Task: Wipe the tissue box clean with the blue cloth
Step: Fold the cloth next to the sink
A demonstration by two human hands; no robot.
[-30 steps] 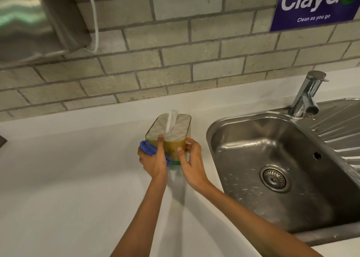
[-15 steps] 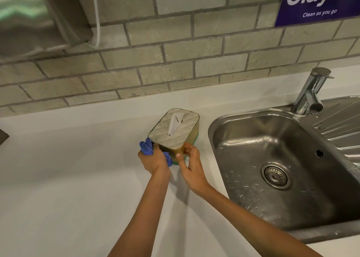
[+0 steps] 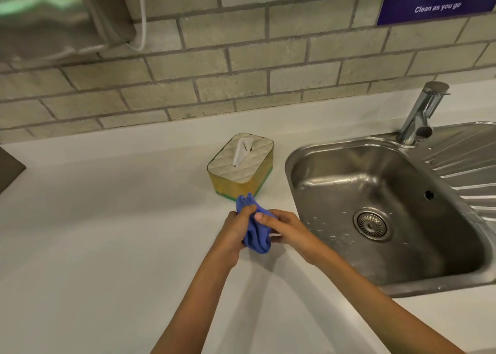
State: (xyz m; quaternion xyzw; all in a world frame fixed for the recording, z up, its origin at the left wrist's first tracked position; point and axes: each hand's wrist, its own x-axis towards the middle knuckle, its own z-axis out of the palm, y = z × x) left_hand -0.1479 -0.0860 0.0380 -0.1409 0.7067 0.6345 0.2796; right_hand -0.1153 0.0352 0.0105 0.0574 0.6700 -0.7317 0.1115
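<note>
The tissue box (image 3: 243,166) stands upright on the white counter, with a quilted pale lid, yellow sides, a green base and a white tissue sticking out of the top. Neither hand touches it. Just in front of the box, both hands hold the bunched blue cloth (image 3: 256,231) between them. My left hand (image 3: 236,229) grips the cloth from the left, fingers curled over it. My right hand (image 3: 284,226) pinches it from the right, thumb on top. The cloth's upper tip almost reaches the box's front corner.
A stainless steel sink (image 3: 383,208) with a drain and a draining board lies to the right of the box, its tap (image 3: 421,115) at the back. The white counter (image 3: 107,233) stretches left and forward. A metal dispenser (image 3: 53,13) hangs on the brick wall at top left.
The tissue box, held tilted in both hands earlier, now stands on the counter. Both hands have let go of it, drawn back toward me and closed together on the blue cloth.
</note>
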